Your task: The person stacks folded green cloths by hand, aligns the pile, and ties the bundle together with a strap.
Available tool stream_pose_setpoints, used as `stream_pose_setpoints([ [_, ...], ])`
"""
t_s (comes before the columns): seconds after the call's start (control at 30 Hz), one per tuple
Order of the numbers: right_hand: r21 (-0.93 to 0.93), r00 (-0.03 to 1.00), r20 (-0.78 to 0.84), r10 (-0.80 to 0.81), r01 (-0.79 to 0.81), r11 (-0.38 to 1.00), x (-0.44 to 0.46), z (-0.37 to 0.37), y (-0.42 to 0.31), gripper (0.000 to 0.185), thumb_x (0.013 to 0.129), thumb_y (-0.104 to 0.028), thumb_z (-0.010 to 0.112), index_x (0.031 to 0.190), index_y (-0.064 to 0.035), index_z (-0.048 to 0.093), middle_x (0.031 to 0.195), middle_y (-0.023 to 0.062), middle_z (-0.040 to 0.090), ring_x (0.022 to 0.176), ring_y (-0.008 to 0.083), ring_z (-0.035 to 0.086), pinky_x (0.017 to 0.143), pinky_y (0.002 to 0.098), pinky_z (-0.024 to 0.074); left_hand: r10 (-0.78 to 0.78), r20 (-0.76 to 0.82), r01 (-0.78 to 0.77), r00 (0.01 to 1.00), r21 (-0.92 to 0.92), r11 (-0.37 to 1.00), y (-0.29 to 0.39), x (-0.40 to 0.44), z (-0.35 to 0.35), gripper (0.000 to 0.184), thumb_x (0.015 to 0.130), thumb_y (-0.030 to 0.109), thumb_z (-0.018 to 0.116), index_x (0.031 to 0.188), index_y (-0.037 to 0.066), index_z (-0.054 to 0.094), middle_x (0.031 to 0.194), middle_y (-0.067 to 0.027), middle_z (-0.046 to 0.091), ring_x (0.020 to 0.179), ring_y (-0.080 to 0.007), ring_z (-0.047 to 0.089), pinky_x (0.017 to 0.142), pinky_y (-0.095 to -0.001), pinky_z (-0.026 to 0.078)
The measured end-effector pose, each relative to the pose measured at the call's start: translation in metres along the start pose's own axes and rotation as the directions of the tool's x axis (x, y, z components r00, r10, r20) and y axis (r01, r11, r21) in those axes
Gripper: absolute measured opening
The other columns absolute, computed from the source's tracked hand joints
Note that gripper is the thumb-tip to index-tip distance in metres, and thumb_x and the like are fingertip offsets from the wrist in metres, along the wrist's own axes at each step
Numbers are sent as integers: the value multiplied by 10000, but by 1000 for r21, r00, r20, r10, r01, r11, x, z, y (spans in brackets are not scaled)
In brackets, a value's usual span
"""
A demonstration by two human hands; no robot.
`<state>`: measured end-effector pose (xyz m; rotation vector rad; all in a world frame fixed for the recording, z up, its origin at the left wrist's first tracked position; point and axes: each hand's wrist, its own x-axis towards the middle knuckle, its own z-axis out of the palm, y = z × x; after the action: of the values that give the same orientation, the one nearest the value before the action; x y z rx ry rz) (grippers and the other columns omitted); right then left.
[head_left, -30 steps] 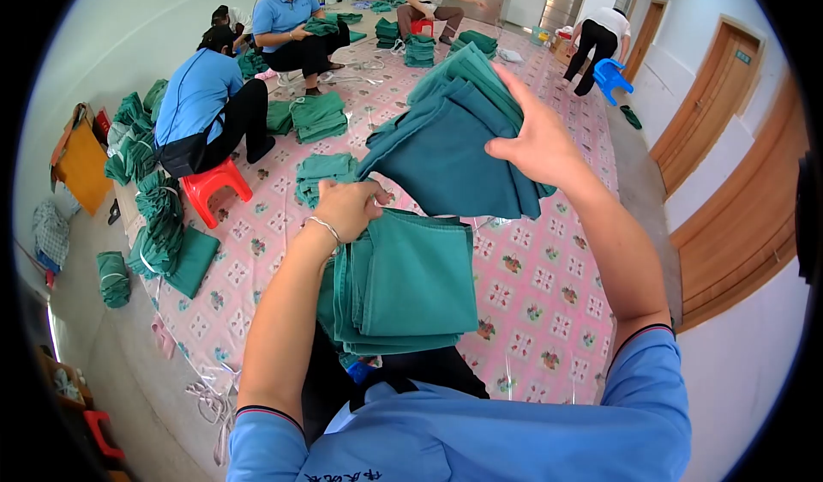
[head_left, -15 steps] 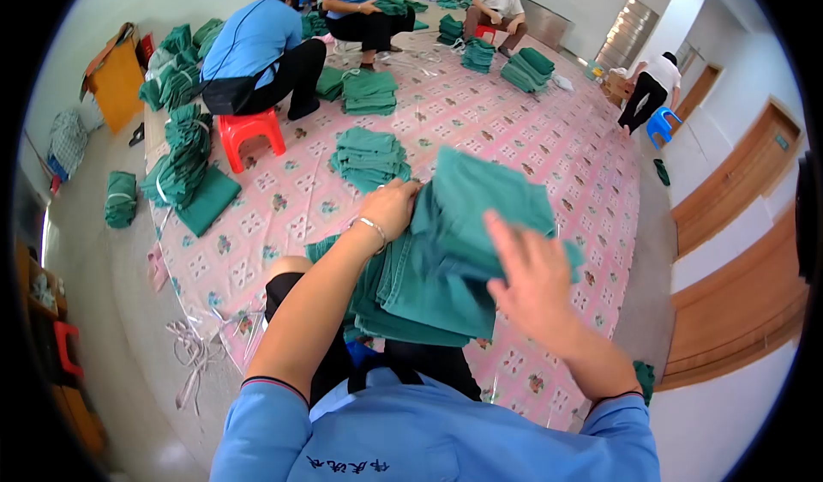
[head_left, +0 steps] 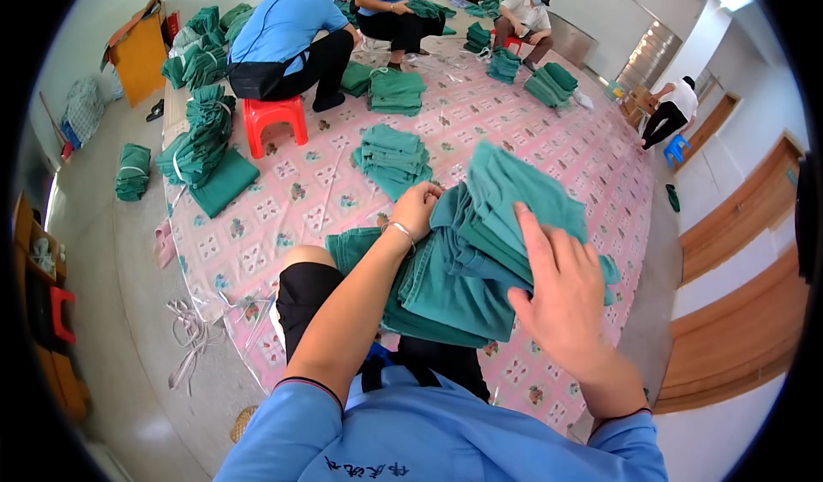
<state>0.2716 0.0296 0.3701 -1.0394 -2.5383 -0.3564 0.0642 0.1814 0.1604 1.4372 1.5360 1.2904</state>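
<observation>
tied green bundles (head_left: 199, 139) line the pink sheet's (head_left: 317, 186) left edge, left of a red stool (head_left: 274, 120). beyond the left hand (head_left: 415, 212), its fingers curled at the upper cloths' (head_left: 525, 203) left end, tips unclear, sits a cloth pile (head_left: 392, 158). above the near edge, the upper cloths slant far-left to near-right, partly hiding the lower stack (head_left: 459, 298), under the right hand's (head_left: 561, 289) open, spread fingers.

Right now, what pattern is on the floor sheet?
Pink with squares of flowers, seen best in the head view.

A pink patterned sheet (head_left: 326, 173) covers grey floor (head_left: 111, 310); wooden doors (head_left: 737, 328), seemingly.
</observation>
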Motion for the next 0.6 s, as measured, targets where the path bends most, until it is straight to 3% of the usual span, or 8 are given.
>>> stream_pose_setpoints([
  [0.03,0,1000,1,-6,6,1000,1,-4,-3,835,680,-105,714,1455,-113,400,1042,127,551,870,264,548,729,394,377,-20,-53,14,998,-123,992,-2,-2,4,174,878,140,597,1022,53,642,796,-70,669,744,-175,624,699,-329,484],
  [0.2,-210,981,114,-157,178,961,-41,85,-45,599,822,-106,524,1417,-129,459,1079,144,555,836,263,518,683,398,372,6,-31,-13,999,-242,970,-17,4,9,141,931,151,581,1016,51,633,807,9,634,720,-68,558,669,-255,475],
  [0.3,-35,983,148,-113,120,992,-42,78,-48,885,622,-177,790,1434,-144,440,1154,167,530,956,292,517,777,425,380,152,-14,-148,988,-329,932,-60,23,25,136,941,118,584,1036,30,626,818,5,647,743,-66,573,682,-251,484],
  [0.4,163,963,160,-215,189,968,-29,53,-33,845,684,-191,802,1437,-103,429,1196,167,531,1076,326,522,872,440,398,52,1,-47,999,-428,903,-34,5,12,146,955,131,581,1040,21,624,844,-1,658,762,-68,586,697,-245,491],
  [0.43,351,977,153,-149,87,932,-26,39,-21,826,727,-222,788,1446,-78,410,1289,172,499,1166,333,493,955,441,374,3,32,12,999,-446,895,-34,4,11,174,961,158,587,1059,18,620,878,-14,668,788,-75,599,720,-254,501],
  [0.47,526,981,172,-89,-15,851,-27,28,-6,812,769,-253,774,1456,-53,390,1381,178,468,1256,340,463,1038,443,350,16,30,-1,999,-443,897,-30,-1,13,176,961,159,591,1058,15,618,874,-16,668,786,-77,600,722,-256,502],
  [0.53,842,887,239,396,-392,370,-50,35,35,796,833,-330,721,1475,-51,343,1435,166,433,1313,303,432,1077,436,338,29,0,-26,1000,-438,899,-21,-11,9,180,959,161,599,1055,10,614,866,-22,669,782,-81,603,725,-262,506],
  [0.6,917,769,367,523,-395,-63,-78,71,82,764,901,-408,624,1492,-44,304,1473,152,403,1340,274,413,1093,415,344,-23,56,45,998,-442,896,-47,-14,11,448,960,335,589,1287,34,534,1153,-107,639,1031,-158,611,893,-314,487],
])
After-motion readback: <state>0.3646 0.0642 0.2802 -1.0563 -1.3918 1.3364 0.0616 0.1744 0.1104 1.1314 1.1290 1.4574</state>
